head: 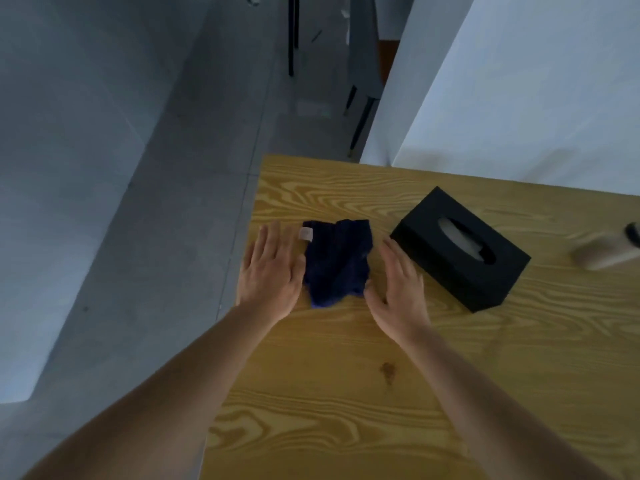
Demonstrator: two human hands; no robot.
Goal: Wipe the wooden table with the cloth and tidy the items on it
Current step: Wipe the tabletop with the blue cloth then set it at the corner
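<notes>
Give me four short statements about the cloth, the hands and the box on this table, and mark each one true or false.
1. The cloth lies on the table between the left hand and the right hand. True.
2. The tissue box is white. False: it is black.
3. Both hands are flat and open, one on each side of the cloth. True.
4. The tissue box sits left of the cloth, at the table's edge. False: it sits right of the cloth, beyond the right hand.
</notes>
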